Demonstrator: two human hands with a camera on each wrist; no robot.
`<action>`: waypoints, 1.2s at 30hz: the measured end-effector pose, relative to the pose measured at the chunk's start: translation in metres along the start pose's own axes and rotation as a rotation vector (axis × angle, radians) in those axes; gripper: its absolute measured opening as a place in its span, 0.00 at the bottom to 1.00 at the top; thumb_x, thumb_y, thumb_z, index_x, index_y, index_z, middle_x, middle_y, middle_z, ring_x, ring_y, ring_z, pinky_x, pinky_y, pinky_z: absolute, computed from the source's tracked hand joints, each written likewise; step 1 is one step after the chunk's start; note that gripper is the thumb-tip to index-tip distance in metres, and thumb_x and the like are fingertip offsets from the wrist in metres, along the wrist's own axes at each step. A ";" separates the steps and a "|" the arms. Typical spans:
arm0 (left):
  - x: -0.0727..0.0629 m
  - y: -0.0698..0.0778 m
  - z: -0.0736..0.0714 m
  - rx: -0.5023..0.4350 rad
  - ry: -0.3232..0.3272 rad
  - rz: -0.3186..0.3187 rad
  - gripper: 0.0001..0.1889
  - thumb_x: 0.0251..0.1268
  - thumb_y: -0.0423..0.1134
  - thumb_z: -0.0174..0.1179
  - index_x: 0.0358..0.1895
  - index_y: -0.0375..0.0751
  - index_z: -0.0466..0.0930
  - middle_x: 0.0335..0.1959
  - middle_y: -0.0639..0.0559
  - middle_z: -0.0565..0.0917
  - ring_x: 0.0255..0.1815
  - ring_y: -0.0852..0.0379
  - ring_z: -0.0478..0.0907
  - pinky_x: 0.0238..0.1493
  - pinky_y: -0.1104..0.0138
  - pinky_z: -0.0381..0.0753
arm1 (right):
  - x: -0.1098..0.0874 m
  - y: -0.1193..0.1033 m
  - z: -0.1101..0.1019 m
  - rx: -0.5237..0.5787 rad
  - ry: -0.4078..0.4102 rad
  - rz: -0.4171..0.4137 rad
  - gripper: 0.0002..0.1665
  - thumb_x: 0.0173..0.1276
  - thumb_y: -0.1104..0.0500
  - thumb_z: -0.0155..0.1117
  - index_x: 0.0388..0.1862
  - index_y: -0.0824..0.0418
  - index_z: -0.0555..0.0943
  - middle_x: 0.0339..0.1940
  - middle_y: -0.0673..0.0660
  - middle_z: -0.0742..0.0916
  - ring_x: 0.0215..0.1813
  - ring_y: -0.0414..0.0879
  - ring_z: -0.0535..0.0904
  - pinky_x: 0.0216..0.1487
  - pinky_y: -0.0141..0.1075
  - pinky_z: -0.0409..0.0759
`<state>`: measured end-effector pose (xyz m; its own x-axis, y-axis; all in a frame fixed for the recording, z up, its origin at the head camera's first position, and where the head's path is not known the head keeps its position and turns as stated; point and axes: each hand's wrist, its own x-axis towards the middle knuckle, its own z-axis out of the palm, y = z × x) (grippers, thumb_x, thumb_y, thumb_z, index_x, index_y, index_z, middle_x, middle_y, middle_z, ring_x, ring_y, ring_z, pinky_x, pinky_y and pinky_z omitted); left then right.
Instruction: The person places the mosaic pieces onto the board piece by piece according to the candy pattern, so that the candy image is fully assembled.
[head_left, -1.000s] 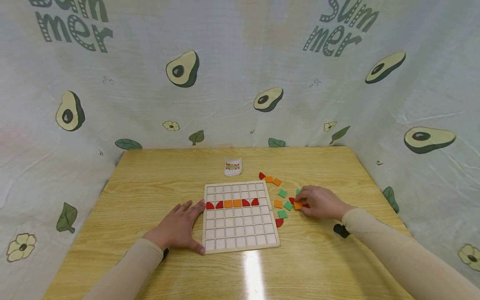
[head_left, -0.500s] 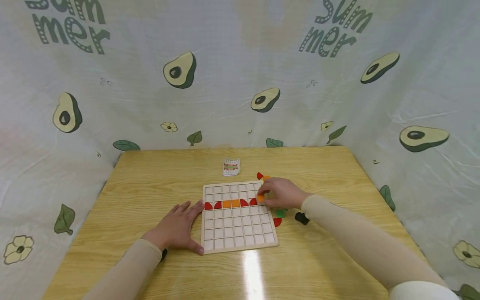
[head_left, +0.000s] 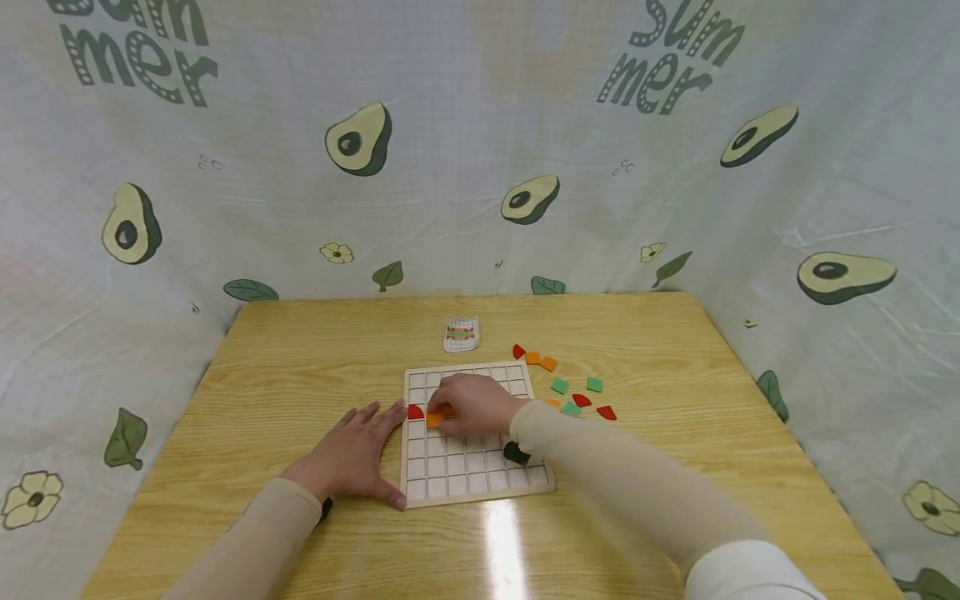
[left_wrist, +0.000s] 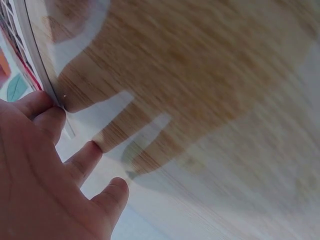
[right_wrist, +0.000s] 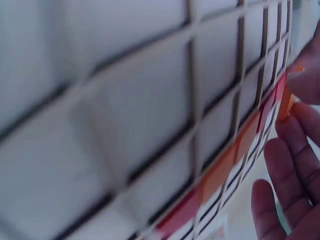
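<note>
A wooden grid board (head_left: pixel 456 463) lies on the table, a red quarter-round tile (head_left: pixel 416 412) in a cell at its left edge. My left hand (head_left: pixel 352 454) rests beside that edge with fingers spread, thumb and index finger touching the frame. Over the left part of the board, my right hand (head_left: pixel 476 405) pinches an orange square tile (head_left: pixel 435 420) between thumb and fingers. In the right wrist view the pinched tile (right_wrist: pixel 286 102) is tilted above the row. Set orange tiles (right_wrist: pixel 220 170) and a red tile (right_wrist: pixel 182 215) show there too; the hand hides them in the head view.
Loose red, orange and green tiles lie right of the board, among them a green tile (head_left: pixel 595 384) and a red tile (head_left: pixel 607 412). A small pattern card (head_left: pixel 461 333) lies behind the board. A printed cloth (head_left: pixel 442 167) hangs behind the table (head_left: pixel 315 350).
My right hand has picked an orange tile from the loose pieces and carried it left across the board to the row's left part. The left hand stays at the board's edge.
</note>
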<state>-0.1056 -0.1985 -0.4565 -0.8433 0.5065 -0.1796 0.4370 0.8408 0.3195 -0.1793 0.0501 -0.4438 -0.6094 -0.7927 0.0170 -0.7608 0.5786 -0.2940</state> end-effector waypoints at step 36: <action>0.001 0.002 -0.004 0.023 -0.021 -0.009 0.72 0.27 0.82 0.67 0.79 0.43 0.55 0.79 0.51 0.57 0.77 0.36 0.51 0.74 0.41 0.47 | -0.017 -0.010 -0.006 -0.076 -0.003 0.017 0.15 0.68 0.52 0.68 0.53 0.49 0.87 0.47 0.44 0.83 0.49 0.39 0.78 0.47 0.36 0.80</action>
<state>-0.1064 -0.1969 -0.4524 -0.8406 0.5023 -0.2025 0.4362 0.8496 0.2965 -0.1625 0.0586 -0.4354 -0.6218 -0.7831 0.0095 -0.7652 0.6048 -0.2208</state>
